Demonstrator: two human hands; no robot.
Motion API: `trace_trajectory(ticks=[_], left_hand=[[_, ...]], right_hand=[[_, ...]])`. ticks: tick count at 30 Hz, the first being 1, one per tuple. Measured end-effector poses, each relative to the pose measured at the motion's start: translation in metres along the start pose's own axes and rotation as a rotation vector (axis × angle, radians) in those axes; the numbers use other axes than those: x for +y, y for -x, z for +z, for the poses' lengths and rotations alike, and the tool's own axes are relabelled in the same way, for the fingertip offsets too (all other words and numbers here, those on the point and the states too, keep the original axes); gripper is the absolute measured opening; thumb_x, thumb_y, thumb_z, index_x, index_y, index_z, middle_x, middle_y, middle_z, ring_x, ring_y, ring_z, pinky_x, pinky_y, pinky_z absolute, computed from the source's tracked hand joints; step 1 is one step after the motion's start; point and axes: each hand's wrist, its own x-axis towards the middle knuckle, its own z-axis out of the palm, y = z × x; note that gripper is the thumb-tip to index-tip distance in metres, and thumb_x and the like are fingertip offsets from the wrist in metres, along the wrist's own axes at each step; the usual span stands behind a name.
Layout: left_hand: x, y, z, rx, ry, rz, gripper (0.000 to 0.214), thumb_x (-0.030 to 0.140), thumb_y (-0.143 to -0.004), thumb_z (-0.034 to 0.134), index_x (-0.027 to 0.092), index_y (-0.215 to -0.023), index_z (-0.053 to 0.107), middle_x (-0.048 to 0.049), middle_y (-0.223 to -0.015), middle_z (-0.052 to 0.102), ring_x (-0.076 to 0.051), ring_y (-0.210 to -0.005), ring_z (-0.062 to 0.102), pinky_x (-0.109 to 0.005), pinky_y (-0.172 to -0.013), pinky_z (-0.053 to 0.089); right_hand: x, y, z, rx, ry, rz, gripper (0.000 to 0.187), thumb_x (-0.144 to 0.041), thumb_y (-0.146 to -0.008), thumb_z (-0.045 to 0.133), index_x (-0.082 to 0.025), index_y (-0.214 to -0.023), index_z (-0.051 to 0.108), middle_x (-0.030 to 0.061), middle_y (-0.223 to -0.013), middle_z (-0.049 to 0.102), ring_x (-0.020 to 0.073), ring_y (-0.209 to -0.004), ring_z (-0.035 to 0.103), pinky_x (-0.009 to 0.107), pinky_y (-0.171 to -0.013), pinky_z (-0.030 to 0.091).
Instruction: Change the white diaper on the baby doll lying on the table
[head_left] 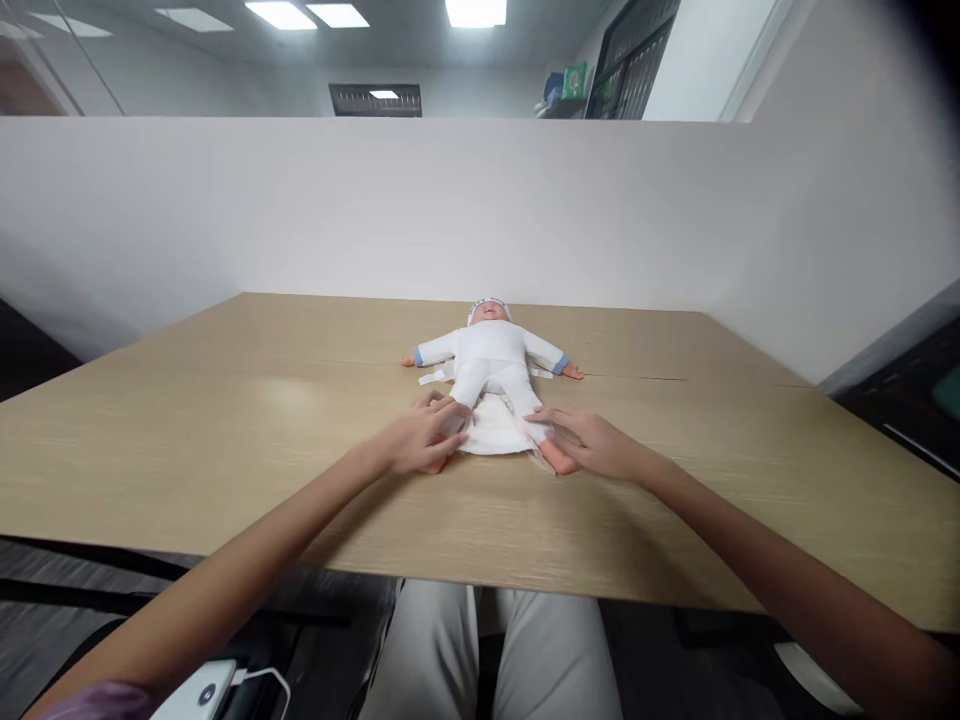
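Observation:
A baby doll (491, 343) in a white suit with blue cuffs and a white headband lies on its back, legs towards me and arms spread. Under it a white diaper (495, 437) is spread out, its near end showing between the legs and its tabs out beside the waist. My left hand (424, 437) rests over the doll's lower leg on the left, thumb and fingers apart at the diaper's edge. Across from it, my right hand (592, 440) reaches over the other lower leg with fingers stretched out. Whether either hand pinches the diaper's edge is hard to make out.
The doll lies on a wide wooden table (225, 430), with a white wall (375, 210) behind it. My legs (487, 650) are under the near edge. A white device with a cable (202, 690) is below at the left. Dark equipment stands at the right.

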Motion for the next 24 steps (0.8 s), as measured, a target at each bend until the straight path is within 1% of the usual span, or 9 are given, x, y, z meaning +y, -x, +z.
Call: trace_trajectory(ticks=[2,4,5,7,10,14,18,21,24], left_hand=[[0.010,-0.004,0.009,0.029,-0.075,-0.058,0.055,0.063,-0.093,0.061,0.021,-0.127,0.059,-0.0120,-0.122,0.064,-0.035,-0.113,0.051,-0.050,-0.099,0.045],[0.015,-0.008,0.021,0.058,-0.173,-0.080,0.060,0.063,-0.086,0.069,0.018,-0.125,0.058,-0.0147,-0.125,0.061,-0.037,-0.112,0.050,-0.052,-0.097,0.044],[0.016,-0.009,0.026,0.071,-0.218,-0.087,0.055,0.056,-0.086,0.070,0.017,-0.124,0.058,-0.0157,-0.126,0.060,-0.037,-0.112,0.049,-0.052,-0.098,0.043],[0.015,-0.011,0.033,0.088,-0.275,-0.100,0.037,0.041,-0.090,0.066,0.017,-0.118,0.059,-0.0157,-0.126,0.059,-0.036,-0.111,0.048,-0.052,-0.098,0.042],[0.011,-0.014,0.031,0.108,-0.247,-0.107,0.017,0.030,-0.096,0.057,0.021,-0.108,0.063,-0.0115,-0.119,0.064,-0.033,-0.107,0.049,-0.050,-0.098,0.042],[0.002,-0.026,0.010,0.179,-0.031,-0.135,0.017,0.032,-0.099,0.052,0.023,-0.103,0.066,-0.0066,-0.105,0.068,-0.030,-0.103,0.054,-0.044,-0.096,0.043],[-0.016,-0.056,-0.010,0.312,0.155,-0.154,0.029,0.044,-0.099,0.052,0.021,-0.098,0.068,-0.0075,-0.108,0.067,-0.028,-0.105,0.058,-0.042,-0.098,0.043],[-0.035,-0.085,-0.017,0.363,0.287,-0.226,0.035,0.050,-0.097,0.052,0.019,-0.095,0.068,-0.0080,-0.108,0.067,-0.029,-0.109,0.059,-0.042,-0.101,0.043],[-0.056,-0.113,-0.017,0.407,0.491,-0.303,0.039,0.052,-0.096,0.054,0.017,-0.106,0.068,-0.0094,-0.110,0.071,-0.030,-0.111,0.061,-0.041,-0.101,0.044]], right_hand=[[-0.017,0.000,0.009,0.026,0.149,0.009,0.048,-0.042,-0.101,0.059,-0.028,-0.147,0.058,0.0116,-0.137,0.064,0.0321,-0.124,0.061,0.051,-0.104,0.053],[-0.029,-0.001,0.022,0.046,0.302,-0.006,0.059,-0.047,-0.098,0.065,-0.024,-0.151,0.053,0.0159,-0.134,0.063,0.0359,-0.121,0.059,0.054,-0.101,0.052],[-0.032,-0.002,0.028,0.060,0.360,-0.010,0.060,-0.046,-0.098,0.065,-0.023,-0.152,0.052,0.0171,-0.132,0.062,0.0366,-0.120,0.057,0.054,-0.100,0.051],[-0.034,-0.004,0.039,0.103,0.426,0.005,0.051,-0.036,-0.100,0.061,-0.022,-0.149,0.054,0.0165,-0.127,0.064,0.0354,-0.117,0.056,0.052,-0.100,0.050],[-0.026,-0.010,0.044,0.153,0.441,0.039,0.034,-0.024,-0.103,0.053,-0.024,-0.134,0.064,0.0128,-0.116,0.066,0.0319,-0.109,0.056,0.047,-0.096,0.049],[-0.008,-0.031,0.033,0.211,0.306,0.091,0.027,-0.023,-0.105,0.042,-0.022,-0.106,0.069,0.0092,-0.098,0.065,0.0279,-0.094,0.057,0.042,-0.086,0.049],[0.007,-0.066,0.016,0.341,0.028,0.130,0.029,-0.034,-0.104,0.043,-0.023,-0.088,0.064,0.0070,-0.092,0.063,0.0261,-0.092,0.059,0.040,-0.087,0.047],[0.020,-0.096,0.006,0.442,-0.052,0.187,0.028,-0.038,-0.100,0.046,-0.023,-0.084,0.063,0.0085,-0.097,0.064,0.0276,-0.098,0.059,0.042,-0.094,0.045],[0.040,-0.127,0.000,0.486,-0.120,0.265,0.026,-0.040,-0.097,0.047,-0.023,-0.090,0.066,0.0090,-0.104,0.068,0.0275,-0.102,0.059,0.040,-0.096,0.044]])
